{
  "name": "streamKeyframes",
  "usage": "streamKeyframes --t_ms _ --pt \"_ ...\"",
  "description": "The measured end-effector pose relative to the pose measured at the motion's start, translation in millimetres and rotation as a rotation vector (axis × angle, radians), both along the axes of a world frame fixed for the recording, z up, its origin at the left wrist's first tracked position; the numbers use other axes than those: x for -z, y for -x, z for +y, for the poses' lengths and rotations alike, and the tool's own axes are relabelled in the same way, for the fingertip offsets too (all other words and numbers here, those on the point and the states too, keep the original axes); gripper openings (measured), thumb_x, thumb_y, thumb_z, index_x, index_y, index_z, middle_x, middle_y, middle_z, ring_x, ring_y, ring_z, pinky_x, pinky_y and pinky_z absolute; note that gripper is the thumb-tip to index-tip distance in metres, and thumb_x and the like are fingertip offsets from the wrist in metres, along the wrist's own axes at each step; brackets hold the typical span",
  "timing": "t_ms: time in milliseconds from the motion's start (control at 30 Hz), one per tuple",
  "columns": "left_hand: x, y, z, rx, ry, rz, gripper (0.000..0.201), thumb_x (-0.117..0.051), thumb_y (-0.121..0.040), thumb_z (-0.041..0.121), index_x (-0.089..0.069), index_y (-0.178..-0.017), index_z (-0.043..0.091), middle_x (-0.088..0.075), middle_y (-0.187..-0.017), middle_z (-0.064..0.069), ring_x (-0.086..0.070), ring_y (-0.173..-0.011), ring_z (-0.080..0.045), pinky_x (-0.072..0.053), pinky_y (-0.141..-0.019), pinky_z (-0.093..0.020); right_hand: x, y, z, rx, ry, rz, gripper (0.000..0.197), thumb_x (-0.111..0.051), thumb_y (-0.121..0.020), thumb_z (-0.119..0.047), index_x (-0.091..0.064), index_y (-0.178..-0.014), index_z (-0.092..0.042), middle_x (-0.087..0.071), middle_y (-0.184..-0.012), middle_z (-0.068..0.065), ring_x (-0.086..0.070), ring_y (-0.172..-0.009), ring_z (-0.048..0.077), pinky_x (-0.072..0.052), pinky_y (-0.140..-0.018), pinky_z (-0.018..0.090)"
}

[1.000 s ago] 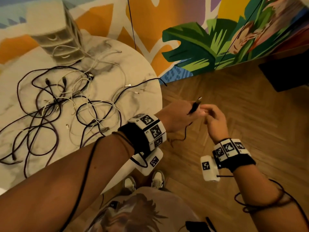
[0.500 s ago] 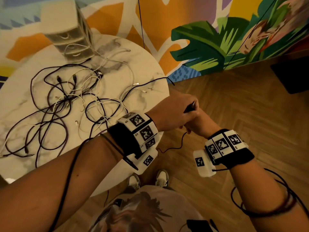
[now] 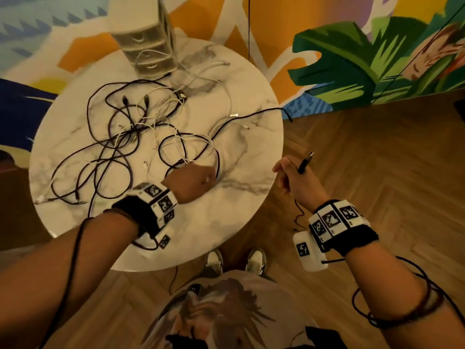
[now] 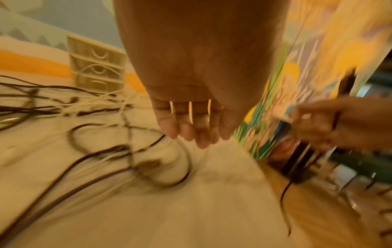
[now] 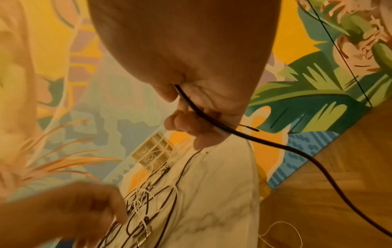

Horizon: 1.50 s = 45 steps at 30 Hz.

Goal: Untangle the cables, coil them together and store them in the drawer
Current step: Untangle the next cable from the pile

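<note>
A tangle of black and white cables [image 3: 130,137] lies on the round marble table [image 3: 226,222]. My left hand [image 3: 193,180] hovers over the tangle's near-right loop, its fingers [image 4: 197,134] straight, loosely spread and holding nothing. My right hand [image 3: 289,172] is off the table's right edge, above the floor. It grips a black cable [image 5: 275,144] just below its plug [image 3: 305,161], which sticks up past the fingers. The rest of that cable hangs down toward the floor. A small cream drawer unit [image 3: 148,46] stands at the table's far edge with its drawers closed.
A painted mural wall [image 3: 352,59] rises behind the table. Wood parquet floor [image 3: 377,172] spreads to the right. One black cable end [image 3: 286,114] overhangs the table's right rim. My shoes [image 3: 234,263] stand at the table's near edge.
Both hands were together on the black plug beside the table. The left hand has let go and moved left over the tangle; the right hand keeps the cable.
</note>
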<state>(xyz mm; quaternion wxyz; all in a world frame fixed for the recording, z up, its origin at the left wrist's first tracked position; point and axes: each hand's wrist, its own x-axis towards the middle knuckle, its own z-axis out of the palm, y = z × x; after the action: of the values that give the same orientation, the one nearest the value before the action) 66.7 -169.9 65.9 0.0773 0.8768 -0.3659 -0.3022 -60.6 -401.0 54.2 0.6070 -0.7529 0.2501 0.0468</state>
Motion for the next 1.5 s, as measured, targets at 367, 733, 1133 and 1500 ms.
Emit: streamKeyframes --t_ms 367,733,1133,1500 --pt "70.2 18.7 53.8 -0.356 -0.257 -0.182 0.040 -0.041 -0.094 0.027 -0.036 -0.131 0.013 -0.058 -0.121 -0.014 -0.060 -0.101 -0.035 -0.042 -0.071 -0.035 20.3 1.6 29.8 -0.062 -0.044 0.149 0.038 -0.028 -0.104 -0.027 -0.055 -0.088 -0.005 -0.051 -0.058 0.008 -0.042 -0.045 0.018 -0.037 -0.047 0.024" --pt "66.1 -7.1 65.4 -0.399 -0.225 -0.184 0.035 -0.042 -0.093 0.024 -0.041 -0.126 0.012 -0.057 -0.119 -0.014 -0.058 -0.102 -0.034 -0.044 -0.073 -0.038 33.1 -6.4 57.2 -0.094 -0.072 0.189 0.038 -0.031 -0.103 -0.026 -0.055 -0.078 -0.011 -0.051 -0.054 0.006 -0.041 -0.040 0.013 -0.037 -0.048 0.027" --pt "30.6 18.6 62.3 -0.334 0.108 -0.295 0.019 -0.045 -0.094 0.035 -0.053 -0.094 0.017 -0.064 -0.088 -0.002 -0.060 -0.081 -0.025 -0.036 -0.059 -0.030 32.1 -29.8 105.8 -0.175 -0.141 0.117 0.034 -0.034 -0.102 -0.033 -0.061 -0.090 -0.016 -0.058 -0.061 0.004 -0.043 -0.042 0.013 -0.038 -0.048 0.030" --pt "7.3 23.5 45.0 -0.373 0.455 -0.091 0.021 -0.047 -0.095 0.035 -0.057 -0.086 0.019 -0.054 -0.074 0.008 -0.048 -0.066 -0.006 -0.036 -0.061 -0.022 11.0 -46.0 127.1 -0.215 -0.208 -0.042 0.032 -0.036 -0.102 -0.026 -0.056 -0.079 -0.015 -0.044 -0.053 -0.006 -0.040 -0.047 0.010 -0.039 -0.049 0.034"
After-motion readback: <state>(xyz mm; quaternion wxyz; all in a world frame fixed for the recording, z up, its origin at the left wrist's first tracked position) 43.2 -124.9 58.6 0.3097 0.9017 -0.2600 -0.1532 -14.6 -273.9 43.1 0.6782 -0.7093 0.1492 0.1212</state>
